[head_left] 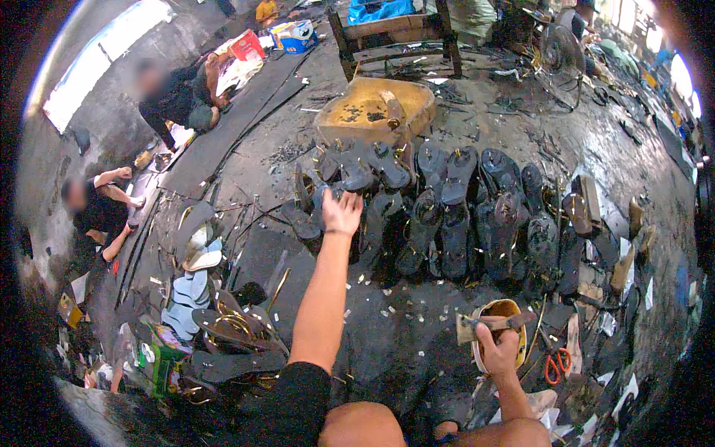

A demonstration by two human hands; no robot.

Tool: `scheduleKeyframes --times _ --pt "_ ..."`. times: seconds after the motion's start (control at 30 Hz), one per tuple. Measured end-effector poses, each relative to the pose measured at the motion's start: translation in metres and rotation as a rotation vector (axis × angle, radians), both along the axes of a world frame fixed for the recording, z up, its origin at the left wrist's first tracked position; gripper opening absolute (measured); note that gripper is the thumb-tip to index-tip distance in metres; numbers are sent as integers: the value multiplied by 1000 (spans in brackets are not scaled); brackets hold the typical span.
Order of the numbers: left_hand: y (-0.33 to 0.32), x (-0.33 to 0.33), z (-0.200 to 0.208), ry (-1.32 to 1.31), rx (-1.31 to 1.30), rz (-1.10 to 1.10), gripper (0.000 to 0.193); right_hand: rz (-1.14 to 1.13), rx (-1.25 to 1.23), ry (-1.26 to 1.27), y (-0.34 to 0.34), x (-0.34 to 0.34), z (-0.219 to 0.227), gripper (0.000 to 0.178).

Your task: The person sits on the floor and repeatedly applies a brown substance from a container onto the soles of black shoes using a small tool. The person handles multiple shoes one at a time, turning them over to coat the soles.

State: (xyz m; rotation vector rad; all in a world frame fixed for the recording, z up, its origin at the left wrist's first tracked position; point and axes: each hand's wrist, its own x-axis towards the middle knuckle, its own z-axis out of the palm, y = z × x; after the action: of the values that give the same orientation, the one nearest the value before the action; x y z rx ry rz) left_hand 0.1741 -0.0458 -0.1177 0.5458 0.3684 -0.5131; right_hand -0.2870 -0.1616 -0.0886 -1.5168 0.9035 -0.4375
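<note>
My left hand (341, 212) reaches forward with its fingers apart, at the left end of the rows of dark sandals. It holds nothing that I can see. Under and beside it are black sandal soles, among them one sole (301, 220) just to its left. In my right hand (500, 350) is a flat brush (515, 322) with a brownish handle, gripped by closed fingers above a round pale tub (517, 357). The tub's contents are mostly hidden. Several more sandals (455, 242) stand in close rows ahead, spreading to the right.
Orange-handled scissors (557, 366) lie right of the tub. Left of my arm are pale blue soles (186, 302) and a pile of dark sandals (237, 328). A yellowish basin (339, 119) sits beyond the rows. Two people (175, 97) sit far left; a fan (562, 56) stands far right.
</note>
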Motion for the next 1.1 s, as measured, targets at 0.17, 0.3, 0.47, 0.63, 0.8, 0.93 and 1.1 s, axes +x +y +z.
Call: scheduleKeyframes --times 0.17,0.3,0.47,0.63,0.8,0.93,1.1 --pt "144 -182 -52 -1040 1604 -195 74 -151 -433 242 -47 -65 -12 27" --pt "260 -327 -97 -689 2035 -828 93 -62 -842 459 -48 -72 -39 22" --pt "260 -349 -80 -614 1722 -628 97 -186 -858 109 -51 -67 -35 24" --pt "228 -342 -21 -910 1640 -735 84 161 -690 857 -50 -131 -41 37" --pt "194 -367 -50 -1076 1291 -835 61 249 -618 840 -60 -195 -72 46" --pt "162 -382 -58 -1204 983 -892 54 -152 -775 501 -45 -199 -72 39" --pt "121 -337 -99 -1585 956 -1408 73 189 -405 762 -51 -178 -27 32"
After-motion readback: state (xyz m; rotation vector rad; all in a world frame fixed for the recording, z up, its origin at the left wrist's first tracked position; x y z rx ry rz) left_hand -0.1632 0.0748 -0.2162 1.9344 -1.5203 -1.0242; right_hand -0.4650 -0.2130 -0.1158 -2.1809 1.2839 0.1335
